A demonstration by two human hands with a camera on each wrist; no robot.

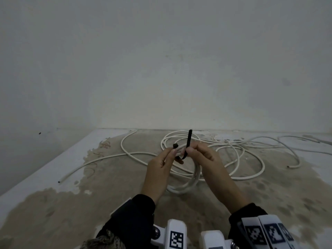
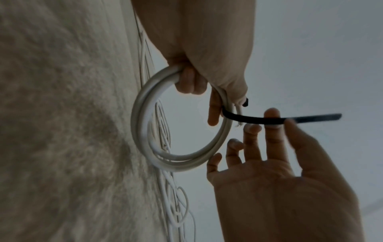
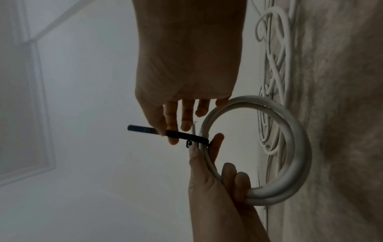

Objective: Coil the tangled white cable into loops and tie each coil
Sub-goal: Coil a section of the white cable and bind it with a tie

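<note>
head view: left hand (image 1: pixel 162 164) held a small white coil (image 1: pixel 186 186) above the stained floor (image 1: pixel 71 203), right hand (image 1: pixel 203 155) pinched a black tie (image 1: pixel 188 141) standing up. Rest of the white cable (image 1: pixel 251 153) lay tangled behind.
left wrist view: left fingers (image 2: pixel 188 81) curled through the coil, tie wrapped round it.
right wrist view: right thumb and forefinger pinched the tail; head (image 3: pixel 188 144) sat by the left thumb.
step: tying coil one, I'd say.
next: probably feed the tail through the head and cinch.

Smooth white cable (image 3: pixel 298 147) (matt black tie (image 3: pixel 182 135))
</note>
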